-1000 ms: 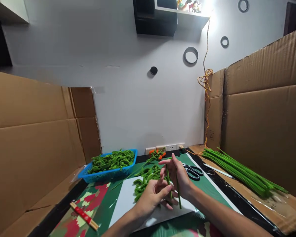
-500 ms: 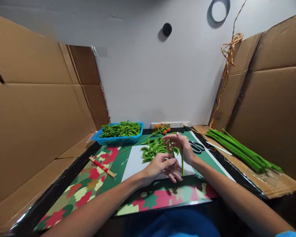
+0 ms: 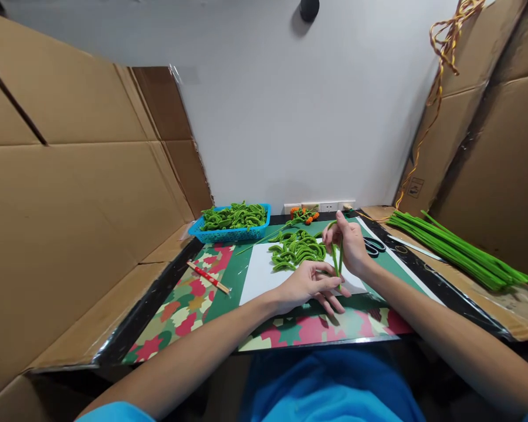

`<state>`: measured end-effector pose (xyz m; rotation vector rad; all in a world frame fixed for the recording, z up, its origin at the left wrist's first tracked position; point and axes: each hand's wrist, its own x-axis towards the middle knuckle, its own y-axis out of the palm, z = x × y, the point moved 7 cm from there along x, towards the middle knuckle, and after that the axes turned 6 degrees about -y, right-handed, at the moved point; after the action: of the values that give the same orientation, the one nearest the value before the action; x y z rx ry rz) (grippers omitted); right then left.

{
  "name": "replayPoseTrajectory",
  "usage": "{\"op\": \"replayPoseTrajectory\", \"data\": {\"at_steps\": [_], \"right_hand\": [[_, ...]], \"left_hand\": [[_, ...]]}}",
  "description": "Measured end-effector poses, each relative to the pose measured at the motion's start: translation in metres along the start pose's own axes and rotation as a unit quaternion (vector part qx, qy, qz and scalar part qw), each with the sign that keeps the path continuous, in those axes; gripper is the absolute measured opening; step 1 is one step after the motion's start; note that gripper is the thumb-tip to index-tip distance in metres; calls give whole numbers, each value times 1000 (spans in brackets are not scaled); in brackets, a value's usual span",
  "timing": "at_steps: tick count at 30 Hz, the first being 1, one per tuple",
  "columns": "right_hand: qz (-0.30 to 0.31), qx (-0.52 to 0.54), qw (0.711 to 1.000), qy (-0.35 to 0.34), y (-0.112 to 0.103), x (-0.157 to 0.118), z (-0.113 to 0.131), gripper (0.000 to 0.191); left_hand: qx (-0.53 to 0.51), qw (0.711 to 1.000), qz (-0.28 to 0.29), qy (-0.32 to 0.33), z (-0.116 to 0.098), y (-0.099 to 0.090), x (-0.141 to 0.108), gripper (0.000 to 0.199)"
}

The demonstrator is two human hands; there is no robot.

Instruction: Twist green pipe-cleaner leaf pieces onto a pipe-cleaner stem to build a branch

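Note:
A green pipe cleaner (image 3: 340,261) is bent into a narrow loop between my hands. My left hand (image 3: 319,284) pinches its lower ends between thumb and fingers, the other fingers spread loosely. Around the top of the loop, the fingers of my right hand (image 3: 351,243) are curled, with the thumb pointing up. Behind my hands, many curved green pipe cleaner pieces (image 3: 297,251) lie heaped on a sheet of white paper (image 3: 257,275). Black-handled scissors (image 3: 374,246) lie just right of my right hand, partly hidden by it.
A blue basket (image 3: 229,235) full of green pieces stands at the back left. Chopsticks in a red wrapper (image 3: 208,276) lie left of the paper. At the back is a stem with orange balls (image 3: 310,218). Long green pipe cleaners (image 3: 457,252) lie right; cardboard walls (image 3: 92,193) flank the table.
The pipe cleaner's hanging end has come up to my left fingertips, so both ends now meet there. My right fingers have curled in closer. The view has tilted down and shifted left.

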<state>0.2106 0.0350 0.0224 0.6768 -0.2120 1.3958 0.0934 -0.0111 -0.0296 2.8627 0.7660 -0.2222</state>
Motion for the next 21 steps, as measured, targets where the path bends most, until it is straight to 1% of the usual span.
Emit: {"op": "replayPoseTrajectory", "data": {"at_steps": [4, 8, 11, 13, 16, 21], "right_hand": [[-15, 6, 1000, 15, -2, 0, 3, 75], [-4, 22, 998, 65, -1, -1, 1, 77], [-2, 39, 996, 80, 0, -2, -1, 76], [1, 38, 996, 75, 1, -3, -4, 75], [4, 12, 999, 48, 3, -4, -7, 74], [-14, -19, 1000, 4, 1, -5, -9, 73]], "left_hand": [[-8, 1000, -6, 13, 0, -4, 1, 51], [-5, 1000, 1, 17, -1, -4, 1, 49], [5, 1000, -1, 17, 0, -4, 2, 50], [13, 1000, -5, 19, 1, -4, 2, 50], [20, 1000, -6, 12, 1, -3, 2, 51], [18, 1000, -7, -9, 2, -3, 1, 53]]}}
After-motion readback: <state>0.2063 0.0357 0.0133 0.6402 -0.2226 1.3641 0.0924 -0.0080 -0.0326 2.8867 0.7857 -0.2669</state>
